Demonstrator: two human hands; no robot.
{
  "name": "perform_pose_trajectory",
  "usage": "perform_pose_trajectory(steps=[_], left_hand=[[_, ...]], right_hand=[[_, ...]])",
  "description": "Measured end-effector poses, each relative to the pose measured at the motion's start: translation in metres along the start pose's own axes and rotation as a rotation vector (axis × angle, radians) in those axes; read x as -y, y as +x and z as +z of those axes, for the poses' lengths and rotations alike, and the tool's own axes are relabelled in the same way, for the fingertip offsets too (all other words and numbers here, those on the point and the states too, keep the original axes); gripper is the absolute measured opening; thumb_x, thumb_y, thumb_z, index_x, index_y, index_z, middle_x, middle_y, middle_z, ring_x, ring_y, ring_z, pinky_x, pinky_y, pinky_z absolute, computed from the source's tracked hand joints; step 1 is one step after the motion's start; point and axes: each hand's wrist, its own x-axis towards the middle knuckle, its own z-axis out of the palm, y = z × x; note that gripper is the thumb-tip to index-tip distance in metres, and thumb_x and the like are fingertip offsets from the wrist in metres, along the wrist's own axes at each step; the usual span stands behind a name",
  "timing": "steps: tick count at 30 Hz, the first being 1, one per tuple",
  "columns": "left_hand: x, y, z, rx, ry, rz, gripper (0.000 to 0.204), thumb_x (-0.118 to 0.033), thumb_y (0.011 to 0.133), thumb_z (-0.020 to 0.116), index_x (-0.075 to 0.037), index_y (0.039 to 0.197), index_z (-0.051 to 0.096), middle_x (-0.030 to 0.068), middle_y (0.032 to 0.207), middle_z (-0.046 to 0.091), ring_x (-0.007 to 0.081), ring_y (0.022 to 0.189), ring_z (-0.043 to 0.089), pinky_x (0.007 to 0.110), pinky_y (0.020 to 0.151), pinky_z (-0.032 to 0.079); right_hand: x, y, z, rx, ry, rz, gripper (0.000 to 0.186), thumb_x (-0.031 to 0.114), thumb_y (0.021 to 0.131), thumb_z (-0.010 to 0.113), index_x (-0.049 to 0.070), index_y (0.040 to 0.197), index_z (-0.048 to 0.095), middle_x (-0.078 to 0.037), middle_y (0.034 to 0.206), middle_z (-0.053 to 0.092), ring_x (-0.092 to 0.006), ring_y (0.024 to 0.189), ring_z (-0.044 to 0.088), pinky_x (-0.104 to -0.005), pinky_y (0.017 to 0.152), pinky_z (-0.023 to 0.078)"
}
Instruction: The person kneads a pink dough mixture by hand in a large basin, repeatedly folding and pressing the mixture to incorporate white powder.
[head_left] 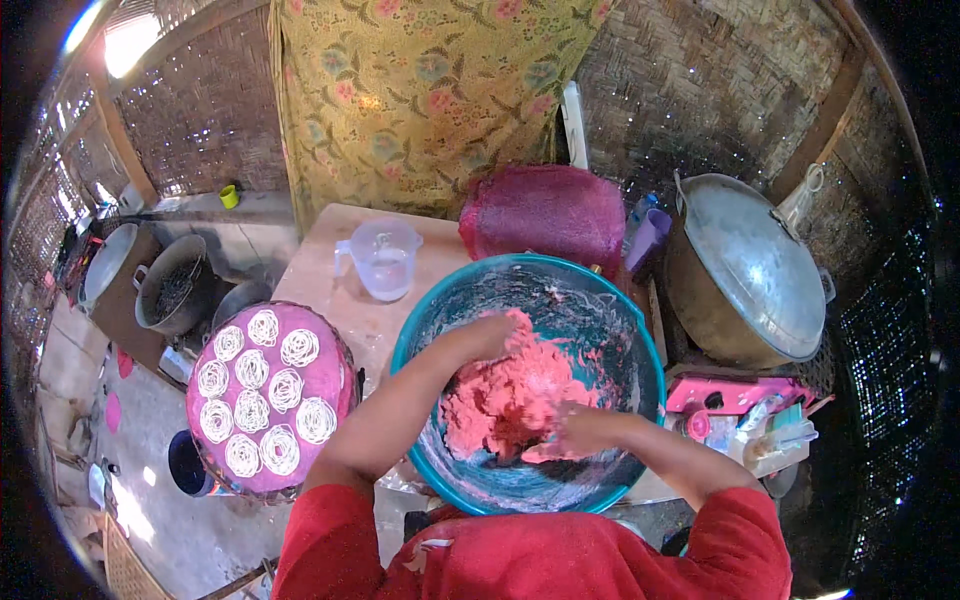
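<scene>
A mass of crumbly pink dough (505,395) lies in a large teal basin (657,372), whose inner wall is smeared with pale flour. My left hand (492,337) reaches over the far side of the dough, its coated fingers curled into it. On the near right side, my right hand (585,430) grips the dough, with the fingertips partly sunk in and a little blurred. Between the two hands the dough shows a darker, wetter hollow.
Left of the basin, a round pink tray (268,355) carries several coiled white noodle nests. A clear measuring jug (386,262) stands on the pale table (318,262). Behind the basin lies a folded magenta mesh (545,213). A big lidded metal pot (745,275) stands at right.
</scene>
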Motion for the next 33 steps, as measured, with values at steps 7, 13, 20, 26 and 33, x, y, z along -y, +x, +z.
perform_pose_trajectory(steps=[7, 13, 20, 26, 33], left_hand=[[-0.019, 0.007, -0.009, 0.0, 0.043, -0.115, 0.042, -0.028, 0.078, 0.057, -0.003, 0.109, 0.044, 0.024, 0.099, 0.051, 0.0385, 0.091, 0.051, 0.042, 0.078, 0.041], [-0.018, 0.009, -0.017, 0.089, 0.165, -0.175, 0.039, -0.028, 0.079, 0.053, -0.003, 0.108, 0.045, 0.0243, 0.098, 0.052, 0.0394, 0.091, 0.051, 0.044, 0.076, 0.041], [0.038, 0.018, 0.021, -0.11, -0.026, -0.247, 0.039, -0.033, 0.077, 0.058, 0.0, 0.098, 0.054, 0.0225, 0.101, 0.053, 0.0339, 0.092, 0.053, 0.038, 0.077, 0.043], [0.064, 0.02, 0.038, 0.478, 0.128, -0.284, 0.047, -0.038, 0.082, 0.049, -0.004, 0.115, 0.045, 0.0133, 0.11, 0.052, 0.0304, 0.1, 0.049, 0.036, 0.086, 0.038], [-0.011, -0.046, 0.047, 0.676, 0.482, -0.252, 0.093, -0.07, 0.07, 0.037, 0.002, 0.128, 0.026, 0.0292, 0.132, 0.019, 0.0419, 0.125, 0.014, 0.055, 0.099, 0.013]], right_hand=[[-0.058, 0.058, 0.04, -0.15, -0.209, 0.171, 0.076, 0.056, 0.066, 0.058, -0.004, 0.11, 0.044, -0.029, 0.109, 0.044, -0.0419, 0.1, 0.043, -0.045, 0.086, 0.036], [-0.126, 0.178, 0.083, -0.393, -0.339, 0.125, 0.062, 0.049, 0.071, 0.053, -0.004, 0.102, 0.051, -0.023, 0.103, 0.053, -0.0401, 0.097, 0.048, -0.0474, 0.085, 0.036], [-0.101, 0.179, 0.036, -0.506, 0.29, 0.235, 0.047, 0.045, 0.071, 0.053, 0.004, 0.094, 0.055, -0.02, 0.092, 0.057, -0.0366, 0.083, 0.055, -0.0497, 0.076, 0.041], [-0.037, 0.087, 0.051, -0.212, -0.078, 0.084, 0.064, 0.052, 0.069, 0.058, -0.007, 0.093, 0.05, -0.026, 0.08, 0.055, -0.0341, 0.074, 0.055, -0.0447, 0.063, 0.044], [-0.059, -0.003, 0.063, -0.283, 0.096, 0.127, 0.07, 0.057, 0.067, 0.058, 0.001, 0.107, 0.048, -0.024, 0.107, 0.05, -0.0411, 0.092, 0.052, -0.043, 0.083, 0.041]])
